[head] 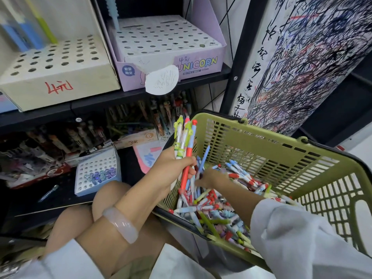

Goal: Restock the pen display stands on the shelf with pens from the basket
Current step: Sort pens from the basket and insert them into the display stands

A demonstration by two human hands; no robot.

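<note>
My left hand [171,168] grips a bunch of pens [184,137] upright, green, red and blue, at the left rim of the green basket [261,135]. My right hand [211,177] reaches down into the loose pens [217,210] piled in the basket, fingers curled among them; what they pinch is hidden. On the shelf above stand a cream display stand [58,63] and a purple Unicorn display stand [167,43], both with mostly bare holes. One light blue pen [114,15] stands in the purple stand's back left corner.
The black shelf board [96,101] carries both stands. Below it are crowded pen boxes and a small white holed stand [98,172] with a few purple pens. A scribbled paper sheet [302,57] covers the post on the right. My knees [112,196] sit beneath my arms.
</note>
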